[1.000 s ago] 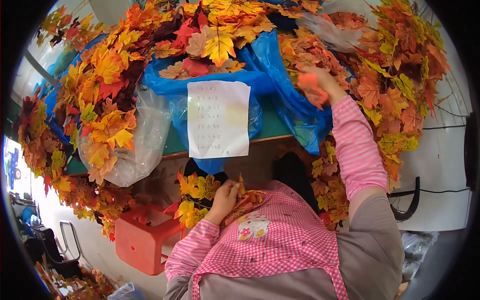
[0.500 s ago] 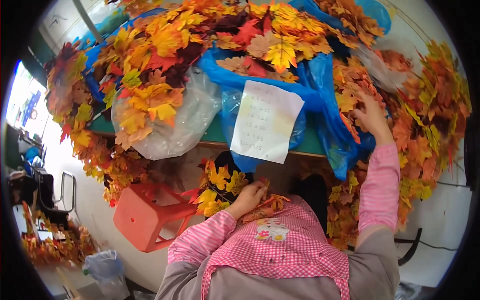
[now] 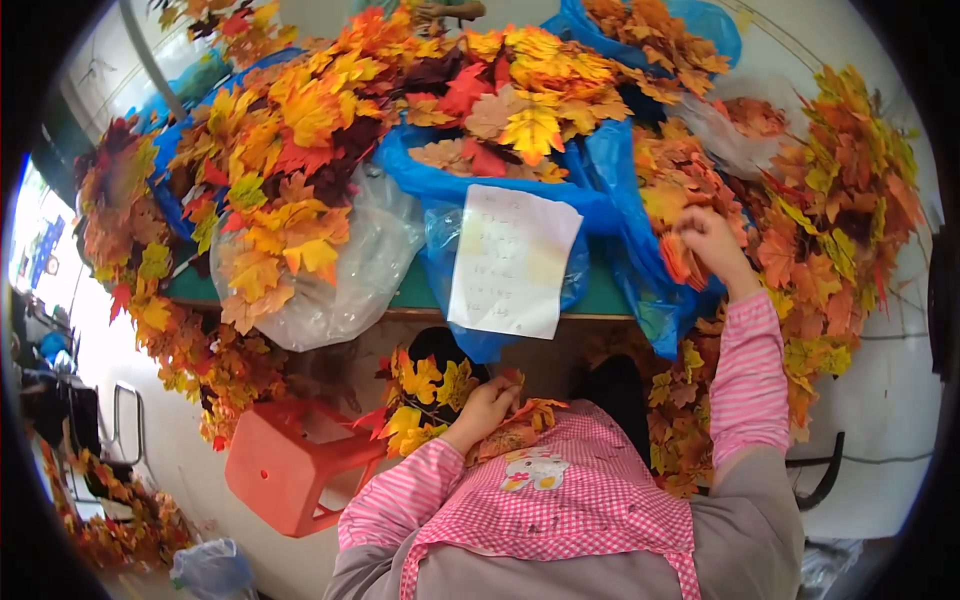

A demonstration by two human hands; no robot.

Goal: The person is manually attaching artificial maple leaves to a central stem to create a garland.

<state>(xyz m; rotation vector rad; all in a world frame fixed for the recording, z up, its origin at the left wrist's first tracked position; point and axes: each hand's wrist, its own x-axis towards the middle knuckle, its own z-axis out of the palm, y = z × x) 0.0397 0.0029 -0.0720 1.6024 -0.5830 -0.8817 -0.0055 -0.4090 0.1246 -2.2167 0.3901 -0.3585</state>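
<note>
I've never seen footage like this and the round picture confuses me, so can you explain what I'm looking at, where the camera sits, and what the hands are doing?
There is no machine here: a person works with two bare hands. The picture comes from a wide fisheye camera worn on the person's head, looking down, which is why it looks round and straight edges bend. The pink sleeves and checked apron at the bottom belong to the wearer.

The left hand holds a bunch of artificial autumn leaves close to the lap. The right hand reaches up into orange leaves spilling from a blue plastic bag.

A green table is heaped with more red, yellow and orange leaves, some in a clear plastic bag. A white sheet of paper hangs over its front edge. An orange stool lies below.
</note>
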